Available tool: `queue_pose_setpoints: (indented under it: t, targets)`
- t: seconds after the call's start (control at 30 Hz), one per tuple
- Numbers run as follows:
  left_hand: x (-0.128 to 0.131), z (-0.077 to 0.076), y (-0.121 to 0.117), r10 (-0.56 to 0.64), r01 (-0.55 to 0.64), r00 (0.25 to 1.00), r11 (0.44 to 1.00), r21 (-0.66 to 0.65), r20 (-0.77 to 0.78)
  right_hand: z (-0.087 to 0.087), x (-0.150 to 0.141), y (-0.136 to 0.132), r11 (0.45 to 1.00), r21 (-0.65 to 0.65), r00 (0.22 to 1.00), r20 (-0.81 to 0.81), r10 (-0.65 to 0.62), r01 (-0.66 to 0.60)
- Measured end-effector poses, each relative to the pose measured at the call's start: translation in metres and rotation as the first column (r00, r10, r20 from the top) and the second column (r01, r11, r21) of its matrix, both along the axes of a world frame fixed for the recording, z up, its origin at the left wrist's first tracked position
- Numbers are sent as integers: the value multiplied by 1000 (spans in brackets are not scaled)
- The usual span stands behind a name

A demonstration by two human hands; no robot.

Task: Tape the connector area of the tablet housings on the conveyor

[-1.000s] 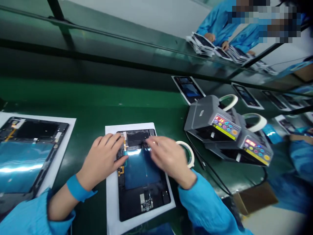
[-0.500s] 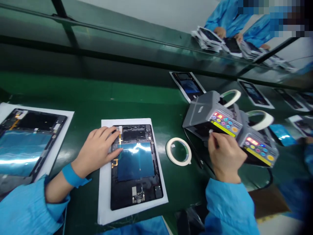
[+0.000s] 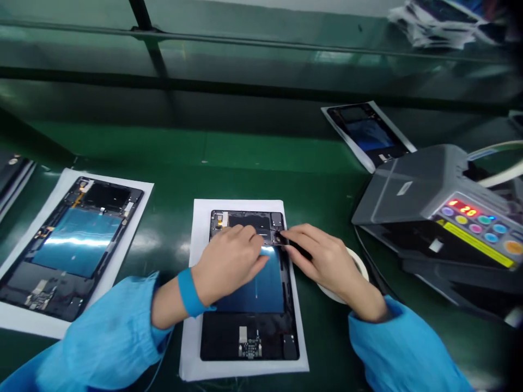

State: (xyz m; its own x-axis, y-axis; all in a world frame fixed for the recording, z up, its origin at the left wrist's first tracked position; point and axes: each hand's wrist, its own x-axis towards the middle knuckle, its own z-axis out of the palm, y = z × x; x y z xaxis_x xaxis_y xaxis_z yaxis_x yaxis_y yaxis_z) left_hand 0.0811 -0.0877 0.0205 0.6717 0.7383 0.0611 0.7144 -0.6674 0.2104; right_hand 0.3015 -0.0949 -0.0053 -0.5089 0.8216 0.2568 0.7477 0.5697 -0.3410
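Note:
An opened tablet's back frame (image 3: 249,283) lies flat on a white sheet (image 3: 192,337), showing a blue-tinted panel and a small circuit board at its near end. My left hand (image 3: 229,261) rests on its upper middle, palm down, holding nothing. My right hand (image 3: 327,261) is at the far right corner, pinching a small dark strip (image 3: 298,249), possibly tape, against the frame. Under my right hand lies a white tape roll (image 3: 339,294), partly hidden. A second opened tablet (image 3: 73,234) lies on its own sheet to the left.
A grey electronic tape dispenser (image 3: 441,207) with coloured buttons and red digits stands at the right. Behind it lies another tablet panel on paper (image 3: 368,130). A glass divider (image 3: 245,60) crosses the back of the green bench, with a stack of panels (image 3: 437,24) beyond.
My right hand has come back from the dispenser to the tablet's far corner, over the tape roll. My left hand has moved further onto the tablet. The view has swung left and closer.

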Motion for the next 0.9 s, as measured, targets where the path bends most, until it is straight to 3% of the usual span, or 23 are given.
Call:
queue_pose_setpoints:
  t: [0.13, 0.3, 0.57, 0.73, 0.9]
  targets:
    - [24, -11, 9, 39, -39, 998, 999, -7, 54, -13, 4, 2, 999, 1, 999, -39, 38, -38]
    - [34, -20, 14, 53, -51, 993, 999, -18, 103, -10, 4, 2, 998, 12, 998, 2, 55, -55]
    - [32, -21, 20, 35, -30, 993, 999, -40, 111, -5, 5, 1, 997, -41, 992, 106, 70, -66]
    - [28, -21, 23, 36, -27, 992, 996, -80, 117, -6, 5, -1, 996, -9, 991, 106, 87, -87]
    - [28, -23, 24, 20, -5, 990, 994, -107, 139, -3, 3, -4, 997, 39, 977, 205, 57, -66]
